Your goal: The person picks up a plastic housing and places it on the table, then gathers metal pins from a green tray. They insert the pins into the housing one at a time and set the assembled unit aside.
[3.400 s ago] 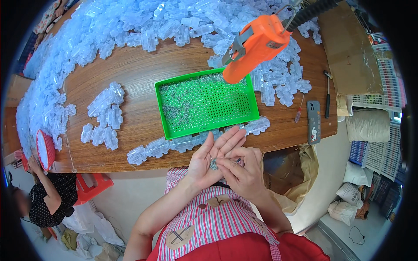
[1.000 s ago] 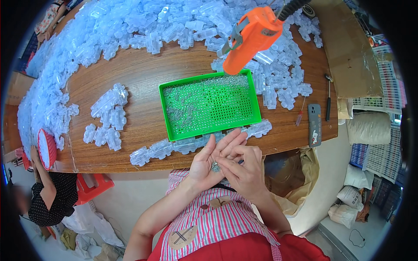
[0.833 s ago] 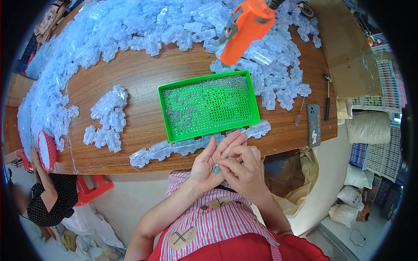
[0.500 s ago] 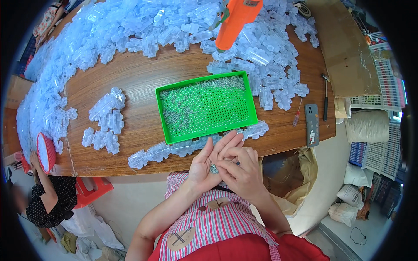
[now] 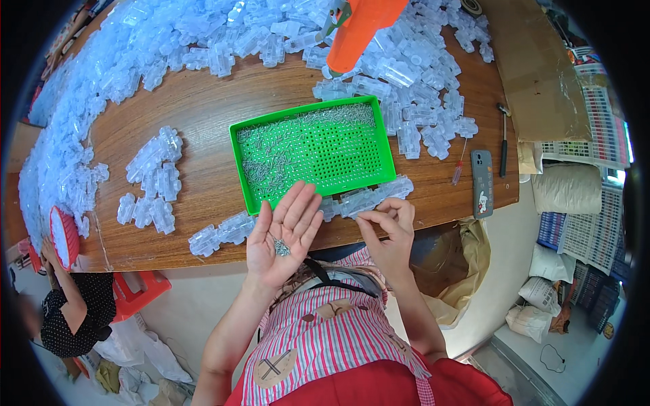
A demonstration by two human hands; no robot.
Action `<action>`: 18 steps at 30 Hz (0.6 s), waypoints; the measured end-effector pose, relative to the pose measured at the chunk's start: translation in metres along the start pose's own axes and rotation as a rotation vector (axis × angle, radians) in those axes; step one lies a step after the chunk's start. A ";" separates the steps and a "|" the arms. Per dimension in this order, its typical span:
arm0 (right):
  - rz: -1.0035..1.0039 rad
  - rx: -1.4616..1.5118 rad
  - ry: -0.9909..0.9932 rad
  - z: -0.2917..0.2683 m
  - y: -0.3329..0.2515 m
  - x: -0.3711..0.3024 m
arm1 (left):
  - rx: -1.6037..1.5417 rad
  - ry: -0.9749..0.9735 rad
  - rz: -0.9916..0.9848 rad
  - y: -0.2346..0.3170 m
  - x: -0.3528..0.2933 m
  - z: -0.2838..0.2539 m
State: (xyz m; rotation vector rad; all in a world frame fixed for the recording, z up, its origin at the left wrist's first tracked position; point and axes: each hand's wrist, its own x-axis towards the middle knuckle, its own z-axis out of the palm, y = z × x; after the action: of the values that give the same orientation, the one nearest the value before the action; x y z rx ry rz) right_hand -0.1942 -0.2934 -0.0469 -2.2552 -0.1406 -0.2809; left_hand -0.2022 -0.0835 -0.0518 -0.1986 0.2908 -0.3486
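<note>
A small heap of screws [image 5: 281, 248] sits in the hollow of an upturned left hand [image 5: 284, 233].
That palm lies flat and unclenched under them, while the right hand [image 5: 393, 237], well apart from the heap, bends thumb and forefinger close together; whether they meet or pinch a screw, I can't tell from here. Just beyond, the green tray [image 5: 386, 142] holds loose screws, thick along its far edge and left end, with its perforated floor showing at the right; over at the table's left edge, a red basket [image 5: 72, 233] holds something pale.
</note>
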 end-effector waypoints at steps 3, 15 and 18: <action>-0.006 -0.032 -0.044 0.007 0.000 -0.002 | 0.010 0.015 0.017 0.002 -0.003 0.000; -0.029 -0.043 -0.019 0.015 0.005 -0.002 | 0.003 -0.012 -0.013 -0.002 -0.005 -0.004; -0.081 -0.125 -0.045 0.014 0.001 0.000 | -0.002 -0.019 -0.007 0.000 -0.005 -0.004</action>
State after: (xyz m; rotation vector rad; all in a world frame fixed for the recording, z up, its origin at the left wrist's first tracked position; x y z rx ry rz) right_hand -0.1918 -0.2837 -0.0561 -2.3841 -0.2443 -0.2886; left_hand -0.2082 -0.0825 -0.0544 -0.2050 0.2718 -0.3533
